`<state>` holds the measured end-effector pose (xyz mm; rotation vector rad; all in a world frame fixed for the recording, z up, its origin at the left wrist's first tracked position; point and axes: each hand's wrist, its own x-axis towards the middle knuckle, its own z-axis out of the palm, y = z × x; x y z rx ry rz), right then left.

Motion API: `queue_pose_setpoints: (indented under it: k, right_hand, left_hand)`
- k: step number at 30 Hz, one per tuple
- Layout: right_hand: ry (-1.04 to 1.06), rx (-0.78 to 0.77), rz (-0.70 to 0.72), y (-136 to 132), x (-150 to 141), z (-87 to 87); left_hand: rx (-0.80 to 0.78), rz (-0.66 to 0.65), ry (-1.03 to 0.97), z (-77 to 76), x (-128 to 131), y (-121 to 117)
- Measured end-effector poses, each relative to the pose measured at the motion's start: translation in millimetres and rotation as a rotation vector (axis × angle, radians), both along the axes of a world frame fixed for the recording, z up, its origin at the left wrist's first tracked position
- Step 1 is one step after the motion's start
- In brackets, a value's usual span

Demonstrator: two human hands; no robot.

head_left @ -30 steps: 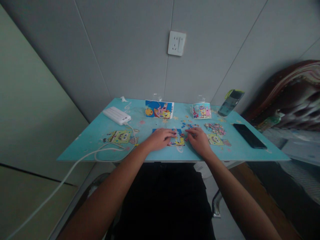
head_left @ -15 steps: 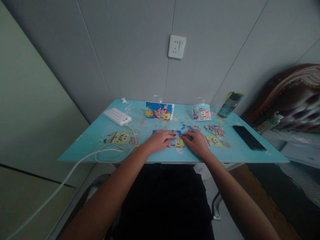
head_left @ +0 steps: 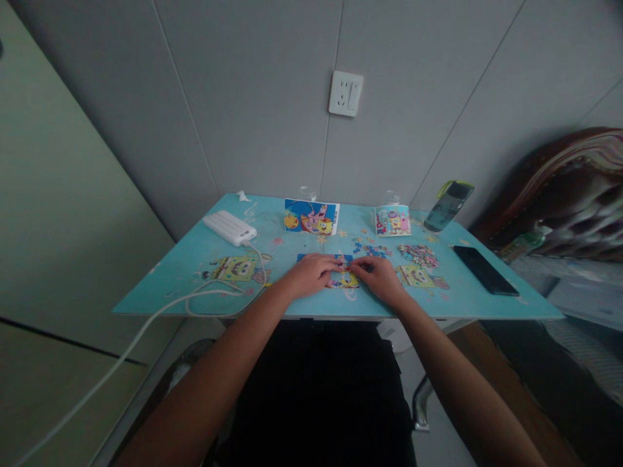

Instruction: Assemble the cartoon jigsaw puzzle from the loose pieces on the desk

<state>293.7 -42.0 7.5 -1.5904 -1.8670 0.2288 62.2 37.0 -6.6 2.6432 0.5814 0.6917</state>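
Note:
A partly assembled jigsaw puzzle [head_left: 346,280] with blue and yellow cartoon parts lies near the table's front edge. My left hand [head_left: 314,272] rests flat over its left side, fingers stretched out and covering much of it. At the puzzle's right side, my right hand [head_left: 377,275] has thumb and fingertips pinched together over the pieces; whatever they hold is too small to make out. Behind that hand lie loose blue puzzle pieces [head_left: 372,250] and a pile of pinkish mixed pieces [head_left: 418,254]. A picture card [head_left: 311,217] with a similar cartoon stands beyond the puzzle.
A smaller picture card [head_left: 393,222] stands at the back right, beside a tilted-looking water bottle [head_left: 448,206]. A black phone [head_left: 485,270] lies on the right. On the left, a white power bank [head_left: 228,227] trails a white cable [head_left: 160,311] over the front edge.
My right hand has shifted slightly left, its fingertips now further over the puzzle. My left hand stays in place.

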Motion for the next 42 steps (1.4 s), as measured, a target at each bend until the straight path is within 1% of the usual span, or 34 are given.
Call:
queue_pose_setpoints:
  k: [10, 15, 28, 35, 42]
  right_hand:
    - [0.019, -0.009, 0.039, -0.1, -1.1, 2.1]
    - [-0.013, -0.01, 0.071, -0.3, -2.5, 3.5]
    - [-0.119, 0.047, 0.016, 3.5, -5.9, 1.5]
    - [-0.131, 0.074, -0.009, 4.1, -6.9, -0.7]
    - [-0.141, 0.083, -0.001, 3.8, -8.3, 0.5]
  left_hand:
    - [-0.001, 0.007, -0.007, 1.6, 1.5, -1.4]
    - [-0.004, 0.01, -0.005, 3.8, 1.1, -2.7]
    - [-0.005, 0.013, -0.029, 0.9, 1.6, -1.2]
    - [0.019, 0.011, -0.023, 1.5, 1.1, -3.3]
    - [0.037, 0.01, -0.022, 1.1, 2.1, -2.9]
